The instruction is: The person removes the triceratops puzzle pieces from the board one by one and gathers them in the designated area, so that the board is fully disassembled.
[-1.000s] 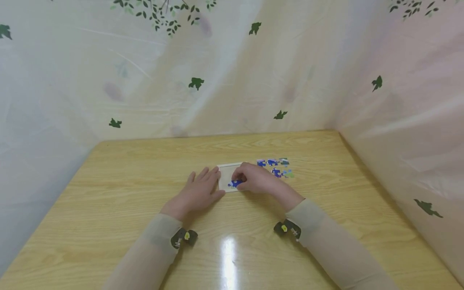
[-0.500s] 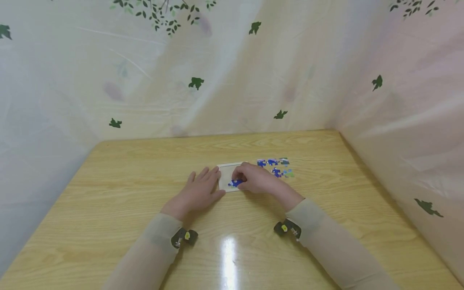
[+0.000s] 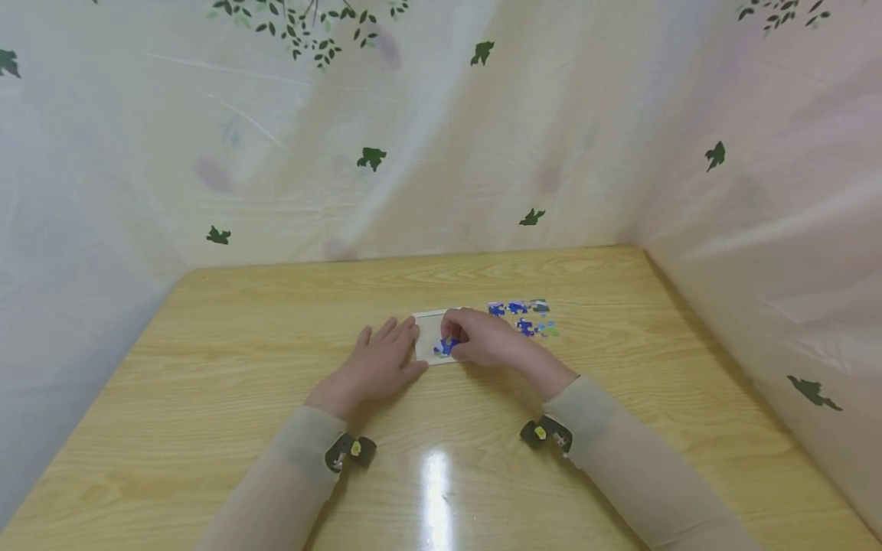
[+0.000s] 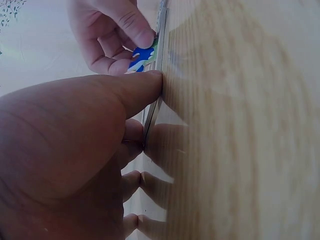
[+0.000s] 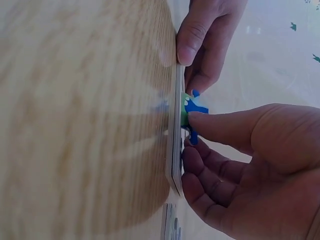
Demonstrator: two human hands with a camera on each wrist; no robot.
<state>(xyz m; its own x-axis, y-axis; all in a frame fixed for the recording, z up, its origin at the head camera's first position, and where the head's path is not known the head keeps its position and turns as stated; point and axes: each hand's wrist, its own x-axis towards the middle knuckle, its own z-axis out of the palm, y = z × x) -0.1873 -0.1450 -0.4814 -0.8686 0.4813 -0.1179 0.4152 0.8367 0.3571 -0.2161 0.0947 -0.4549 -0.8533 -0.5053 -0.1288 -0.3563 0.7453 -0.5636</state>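
Note:
A jigsaw puzzle piece [image 3: 445,347], blue with some green and white, is pinched between the thumb and fingers of my right hand [image 3: 482,337]. In the right wrist view the puzzle piece [image 5: 192,111] stands tilted on edge, right over a thin, pale puzzle tray [image 5: 175,135]. My left hand [image 3: 382,358] lies spread at the left side of the tray [image 3: 426,330]. Its thumb rests at the near left corner, and its fingertips touch the tray's side and the table, as the left wrist view shows. My right hand covers the tray's right part.
Several loose puzzle pieces [image 3: 518,308] in blue, grey and green lie in two rows just right of the tray. They rest on a wood-grain table [image 3: 276,306]. A pale curtain [image 3: 441,153] with leaf prints hangs behind the table and along its sides.
The puzzle piece in my right hand has turned and tilted up slightly, with small finger movements. My left hand, the tray and the loose pieces have stayed in place.

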